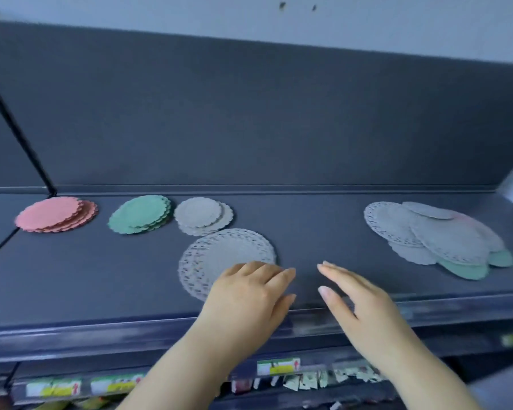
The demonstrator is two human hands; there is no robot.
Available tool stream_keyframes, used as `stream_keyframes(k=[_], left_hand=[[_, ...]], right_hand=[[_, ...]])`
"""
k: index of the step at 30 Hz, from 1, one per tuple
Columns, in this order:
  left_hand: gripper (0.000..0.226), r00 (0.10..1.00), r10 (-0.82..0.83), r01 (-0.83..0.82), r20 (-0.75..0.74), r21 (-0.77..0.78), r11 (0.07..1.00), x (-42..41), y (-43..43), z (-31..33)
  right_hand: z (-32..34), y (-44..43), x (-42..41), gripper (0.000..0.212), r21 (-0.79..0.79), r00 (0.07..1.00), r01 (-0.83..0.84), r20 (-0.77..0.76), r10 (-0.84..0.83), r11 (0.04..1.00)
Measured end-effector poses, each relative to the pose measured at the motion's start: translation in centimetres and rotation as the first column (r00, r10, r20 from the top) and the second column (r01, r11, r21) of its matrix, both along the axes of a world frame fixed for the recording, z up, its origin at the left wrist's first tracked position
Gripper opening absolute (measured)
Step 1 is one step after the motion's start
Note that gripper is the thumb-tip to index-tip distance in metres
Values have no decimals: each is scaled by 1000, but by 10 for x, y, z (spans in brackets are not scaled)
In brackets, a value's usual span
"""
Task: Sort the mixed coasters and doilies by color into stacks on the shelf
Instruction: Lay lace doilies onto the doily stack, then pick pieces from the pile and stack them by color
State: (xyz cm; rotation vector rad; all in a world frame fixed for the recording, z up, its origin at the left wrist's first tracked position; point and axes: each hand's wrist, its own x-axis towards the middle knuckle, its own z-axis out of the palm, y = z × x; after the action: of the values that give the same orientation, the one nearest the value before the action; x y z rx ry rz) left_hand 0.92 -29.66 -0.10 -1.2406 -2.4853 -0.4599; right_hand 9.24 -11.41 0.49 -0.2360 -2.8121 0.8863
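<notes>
Along the back of the dark blue-grey shelf [308, 226], three sorted stacks in a row: pink scalloped round coasters [55, 215] far left, green scalloped round coasters [139, 213] just beside, small grey scalloped coasters [203, 216] next — each fanned slightly, one colour apiece, presumably kept apart for easy reading. In front of the grey stack, a large grey lace-edged paper doily [219, 255] lying alone, likely the start of a separate pile for its larger size. Left hand [249, 294] palm-down over that doily's near edge, fingers loosely spread and grasping nothing; actual contact hard to tell. Right hand [356, 297] empty too, fingers straight and released, angled over bare shelf. Well to the right, the unsorted heap [436, 238] — grey doilies overlapping, green pieces peeking out beneath, a hint of pink — not yet sorted.
</notes>
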Motion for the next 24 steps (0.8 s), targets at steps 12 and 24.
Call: stream_keyframes(k=[12,24], left_hand=[[39,996,90,-90,12,0,996,25,109,-16],[41,999,53,-53,-2,30,998,-36,166,-26]], right_hand=[[3,110,20,42,8,998,-34,43,34,999],[-9,170,-11,39,12,997,79,23,-79,997]])
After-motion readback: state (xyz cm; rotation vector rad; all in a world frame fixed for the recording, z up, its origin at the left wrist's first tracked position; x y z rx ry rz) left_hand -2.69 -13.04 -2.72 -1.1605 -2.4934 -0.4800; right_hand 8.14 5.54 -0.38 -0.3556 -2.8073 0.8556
